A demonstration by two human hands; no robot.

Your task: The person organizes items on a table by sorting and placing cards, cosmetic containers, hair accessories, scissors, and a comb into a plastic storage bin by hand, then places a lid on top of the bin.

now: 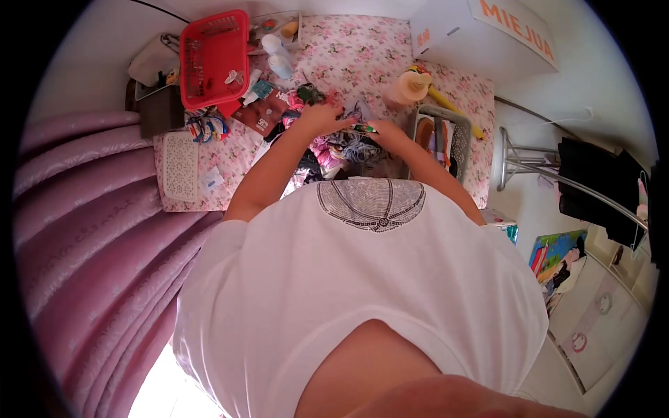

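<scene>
On the flowered tabletop lies a tangled heap of soft cloth-like bits (348,151) in pink, grey, black and white; their exact kind is too small to tell. Above it, my left hand (325,120) reaches in with its fingers drawn together. My right hand (387,134) faces it from the other side, also closed. Between the fingertips of both is a small dark multicoloured strip (363,128) with green and red on it. The fingers partly cover this strip. More dark green and pink bits (309,95) lie just beyond my left hand.
A red plastic basket (242,90) stands at the back left, near white bottles (280,66). To the right are a peach-coloured bottle (405,89), a grey basket (461,143) and a yellow stick (446,103). A large carton (453,42) fills the back right corner.
</scene>
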